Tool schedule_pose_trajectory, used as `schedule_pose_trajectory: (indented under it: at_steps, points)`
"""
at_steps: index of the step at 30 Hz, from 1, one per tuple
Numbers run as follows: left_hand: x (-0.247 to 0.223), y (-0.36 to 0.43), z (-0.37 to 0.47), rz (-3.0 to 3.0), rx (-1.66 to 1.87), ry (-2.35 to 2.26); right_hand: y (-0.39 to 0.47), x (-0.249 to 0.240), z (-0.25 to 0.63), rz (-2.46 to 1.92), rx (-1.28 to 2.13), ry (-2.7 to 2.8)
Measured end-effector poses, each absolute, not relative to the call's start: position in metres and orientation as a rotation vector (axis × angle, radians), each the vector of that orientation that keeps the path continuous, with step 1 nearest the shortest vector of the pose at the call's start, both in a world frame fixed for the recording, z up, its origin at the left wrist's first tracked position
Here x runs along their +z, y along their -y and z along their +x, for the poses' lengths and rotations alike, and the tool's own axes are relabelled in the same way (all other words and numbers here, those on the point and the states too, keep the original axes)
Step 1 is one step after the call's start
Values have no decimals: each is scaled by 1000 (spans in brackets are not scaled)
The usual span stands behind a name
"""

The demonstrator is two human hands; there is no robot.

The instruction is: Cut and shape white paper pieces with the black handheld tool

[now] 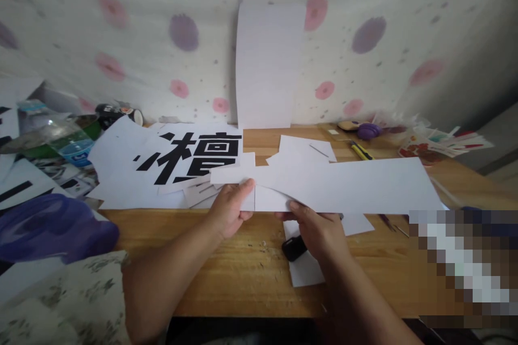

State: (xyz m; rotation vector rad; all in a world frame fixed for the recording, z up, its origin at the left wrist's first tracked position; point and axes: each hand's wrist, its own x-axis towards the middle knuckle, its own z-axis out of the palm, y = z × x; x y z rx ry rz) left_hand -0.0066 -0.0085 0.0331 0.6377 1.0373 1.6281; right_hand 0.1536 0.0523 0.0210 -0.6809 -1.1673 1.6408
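Observation:
A long white paper strip (352,186) is held over the wooden table between both hands. My left hand (232,207) pinches its left part, thumb on top. My right hand (318,226) grips the lower edge near the strip's middle, thumb on top and fingers beneath. Behind my left hand lie a white sheet with a large black printed character (218,148) and several narrow white strips (198,191). Below my right hand, a black object (294,248) rests on a white paper piece (303,275), partly hidden by the hand.
A yellow cutter knife (360,151) lies behind the strip. At the right back stands a container (421,145) with several items. A purple object (56,226) sits at the left, near piled papers and plastic. One white sheet (269,64) stands against the patterned curtain (145,38).

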Motion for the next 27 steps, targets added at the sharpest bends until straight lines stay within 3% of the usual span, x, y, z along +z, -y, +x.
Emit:
schedule_pose_trajectory:
  at_steps: [27]
  points:
    - [32,6,-8,646,1656,-924,-55,29,146,-744,1673,955]
